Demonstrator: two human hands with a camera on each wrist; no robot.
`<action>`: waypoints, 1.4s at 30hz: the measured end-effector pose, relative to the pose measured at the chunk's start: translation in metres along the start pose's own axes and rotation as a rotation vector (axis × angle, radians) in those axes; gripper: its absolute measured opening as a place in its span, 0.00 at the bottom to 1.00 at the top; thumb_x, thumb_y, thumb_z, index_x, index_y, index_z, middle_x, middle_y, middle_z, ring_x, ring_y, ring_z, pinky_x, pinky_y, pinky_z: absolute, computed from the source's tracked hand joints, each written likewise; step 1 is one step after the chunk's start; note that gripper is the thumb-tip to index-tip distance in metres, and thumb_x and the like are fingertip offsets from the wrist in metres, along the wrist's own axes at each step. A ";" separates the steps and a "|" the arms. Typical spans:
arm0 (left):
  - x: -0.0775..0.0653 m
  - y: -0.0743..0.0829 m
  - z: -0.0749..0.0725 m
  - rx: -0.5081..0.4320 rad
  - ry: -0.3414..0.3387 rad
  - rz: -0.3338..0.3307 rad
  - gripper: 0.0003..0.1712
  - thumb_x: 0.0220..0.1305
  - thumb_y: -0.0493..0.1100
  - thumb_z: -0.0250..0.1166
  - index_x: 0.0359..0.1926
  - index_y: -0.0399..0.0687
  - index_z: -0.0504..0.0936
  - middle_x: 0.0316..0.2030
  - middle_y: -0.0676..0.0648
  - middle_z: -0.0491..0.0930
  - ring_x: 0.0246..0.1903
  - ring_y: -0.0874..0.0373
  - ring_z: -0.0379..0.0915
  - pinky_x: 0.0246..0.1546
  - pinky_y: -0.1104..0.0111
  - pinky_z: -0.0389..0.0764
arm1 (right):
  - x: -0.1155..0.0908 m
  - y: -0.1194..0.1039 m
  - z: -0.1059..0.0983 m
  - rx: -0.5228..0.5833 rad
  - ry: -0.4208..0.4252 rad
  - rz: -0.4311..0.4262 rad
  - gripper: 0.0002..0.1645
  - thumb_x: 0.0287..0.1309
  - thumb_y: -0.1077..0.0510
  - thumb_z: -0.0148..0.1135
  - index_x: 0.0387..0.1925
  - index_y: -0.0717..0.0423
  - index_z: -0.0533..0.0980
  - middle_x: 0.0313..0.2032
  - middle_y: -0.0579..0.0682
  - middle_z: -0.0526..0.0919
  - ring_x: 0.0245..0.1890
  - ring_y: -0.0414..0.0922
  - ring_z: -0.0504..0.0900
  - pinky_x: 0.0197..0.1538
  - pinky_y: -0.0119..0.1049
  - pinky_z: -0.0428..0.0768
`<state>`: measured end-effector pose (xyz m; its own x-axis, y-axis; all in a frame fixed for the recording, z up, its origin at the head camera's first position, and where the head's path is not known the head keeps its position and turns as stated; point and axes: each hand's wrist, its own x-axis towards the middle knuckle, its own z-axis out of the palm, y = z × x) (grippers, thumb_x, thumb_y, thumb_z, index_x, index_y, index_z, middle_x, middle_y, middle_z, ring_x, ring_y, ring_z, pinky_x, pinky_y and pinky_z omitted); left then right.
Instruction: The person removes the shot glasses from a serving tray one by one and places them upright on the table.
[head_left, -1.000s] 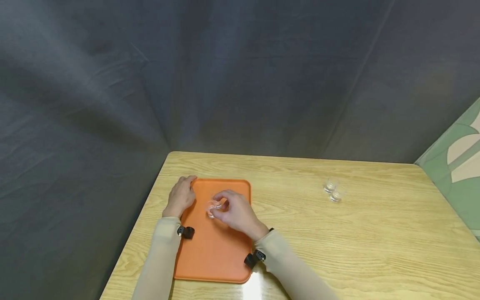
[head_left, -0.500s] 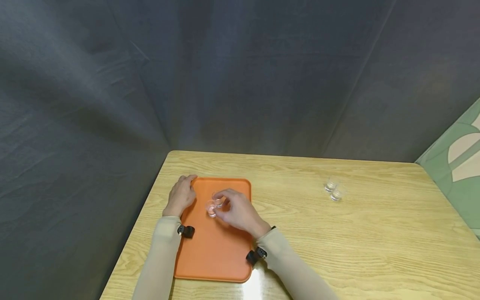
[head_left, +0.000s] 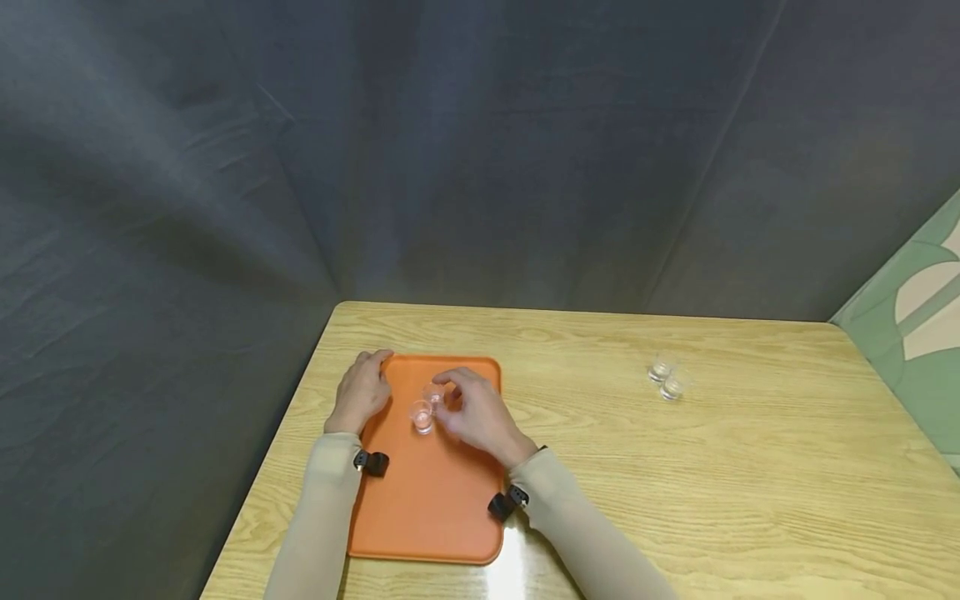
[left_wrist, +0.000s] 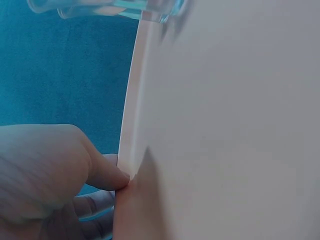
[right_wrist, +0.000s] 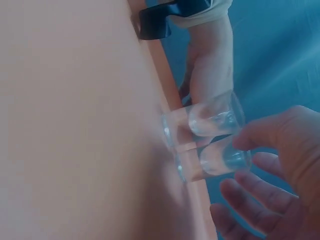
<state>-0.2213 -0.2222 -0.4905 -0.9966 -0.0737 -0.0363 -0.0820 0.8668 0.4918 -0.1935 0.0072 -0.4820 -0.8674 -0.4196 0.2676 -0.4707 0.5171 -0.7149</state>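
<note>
1. Looking down, the head view shows the right hand at frame centre, fingertips pinching the rim of one small glass on the orange tray; a second glass stands just beside it.
2. The left wrist view shows the left hand, thumb pressing the tray's edge.
3. The right wrist view shows both glasses touching; likely light, slick and breakable, best gripped at the rim.

No text, label, brand, number or sign can be read anywhere in these views, neither on the things on the table nor on the backdrop behind.
</note>
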 end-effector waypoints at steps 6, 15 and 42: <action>0.000 0.000 0.000 -0.009 -0.002 -0.007 0.29 0.78 0.34 0.52 0.76 0.43 0.72 0.62 0.32 0.76 0.55 0.37 0.79 0.58 0.44 0.81 | 0.003 0.003 0.004 0.008 -0.025 0.034 0.26 0.61 0.56 0.72 0.61 0.55 0.82 0.50 0.50 0.89 0.41 0.46 0.86 0.44 0.34 0.82; 0.000 0.000 -0.001 0.005 -0.004 0.007 0.28 0.78 0.34 0.52 0.76 0.43 0.72 0.62 0.31 0.76 0.55 0.35 0.80 0.59 0.44 0.80 | 0.006 0.007 0.004 0.076 -0.043 0.072 0.24 0.61 0.57 0.73 0.59 0.55 0.83 0.41 0.49 0.89 0.37 0.44 0.87 0.41 0.32 0.82; -0.002 -0.001 -0.001 -0.012 0.002 0.008 0.28 0.79 0.34 0.51 0.77 0.43 0.71 0.62 0.32 0.76 0.55 0.37 0.79 0.59 0.44 0.80 | -0.005 0.028 -0.041 0.282 0.236 0.249 0.21 0.57 0.58 0.79 0.53 0.56 0.86 0.42 0.54 0.89 0.35 0.44 0.86 0.34 0.28 0.82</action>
<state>-0.2195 -0.2234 -0.4900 -0.9972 -0.0676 -0.0308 -0.0739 0.8615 0.5023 -0.2092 0.0542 -0.4772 -0.9772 -0.1097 0.1818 -0.2089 0.3429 -0.9158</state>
